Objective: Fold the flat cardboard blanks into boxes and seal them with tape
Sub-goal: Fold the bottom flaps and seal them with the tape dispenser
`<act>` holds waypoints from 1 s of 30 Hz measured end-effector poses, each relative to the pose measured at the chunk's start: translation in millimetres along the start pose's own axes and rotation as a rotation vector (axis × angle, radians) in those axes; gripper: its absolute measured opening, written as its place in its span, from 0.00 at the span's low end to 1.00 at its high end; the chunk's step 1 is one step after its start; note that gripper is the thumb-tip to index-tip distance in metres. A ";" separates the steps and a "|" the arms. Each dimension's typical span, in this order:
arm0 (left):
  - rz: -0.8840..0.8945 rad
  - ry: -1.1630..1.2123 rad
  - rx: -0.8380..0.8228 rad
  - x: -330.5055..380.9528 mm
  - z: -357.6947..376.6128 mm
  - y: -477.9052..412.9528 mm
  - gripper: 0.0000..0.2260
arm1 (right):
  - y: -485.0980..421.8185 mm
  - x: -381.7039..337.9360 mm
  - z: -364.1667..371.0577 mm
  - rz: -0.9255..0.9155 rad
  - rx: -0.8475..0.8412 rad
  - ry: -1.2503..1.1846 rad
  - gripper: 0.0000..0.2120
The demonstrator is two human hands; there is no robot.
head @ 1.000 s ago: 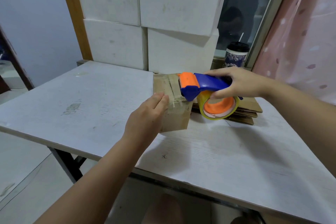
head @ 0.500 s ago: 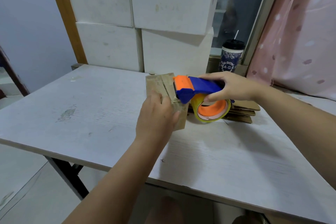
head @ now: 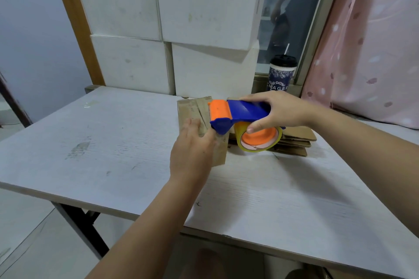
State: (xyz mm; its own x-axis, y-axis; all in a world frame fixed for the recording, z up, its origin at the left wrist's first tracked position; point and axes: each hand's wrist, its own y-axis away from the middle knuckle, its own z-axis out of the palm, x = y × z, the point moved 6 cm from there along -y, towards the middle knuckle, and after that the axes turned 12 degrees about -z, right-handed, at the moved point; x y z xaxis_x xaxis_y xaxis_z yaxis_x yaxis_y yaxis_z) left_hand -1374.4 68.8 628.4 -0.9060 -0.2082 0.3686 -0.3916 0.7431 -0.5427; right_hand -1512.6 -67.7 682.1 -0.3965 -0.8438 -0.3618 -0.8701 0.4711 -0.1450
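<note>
Left hand (head: 192,152): flat, fingers straight, pressing box (head: 192,108) near table's (head: 113,138) far edge.
Right hand (head: 278,108): gripping tape dispenser (head: 240,112) over box.

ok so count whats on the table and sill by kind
cardboard box: 1
tape dispenser: 1
stack of flat blanks: 1 (sheets too tight to count)
lidded cup: 1
total: 4
</note>
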 end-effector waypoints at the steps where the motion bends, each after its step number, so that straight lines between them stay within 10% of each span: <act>1: 0.023 0.002 0.020 -0.8 -0.5 -1.1 0.06 | 0.6 -1.5 -1.0 -0.006 0.000 0.014 0.40; 30: 0.183 -0.107 -0.214 -33.5 -10.3 -14.2 0.17 | 14.7 -10.5 17.0 -0.004 0.072 -0.223 0.38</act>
State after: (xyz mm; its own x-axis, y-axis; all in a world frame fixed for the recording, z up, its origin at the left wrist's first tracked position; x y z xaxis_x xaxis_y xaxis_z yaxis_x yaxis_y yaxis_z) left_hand -1336.8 71.7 631.6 -0.9746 -0.1163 0.1916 -0.1882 0.8890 -0.4174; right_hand -1516.3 -47.6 668.1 -0.3118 -0.7714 -0.5547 -0.8451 0.4920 -0.2093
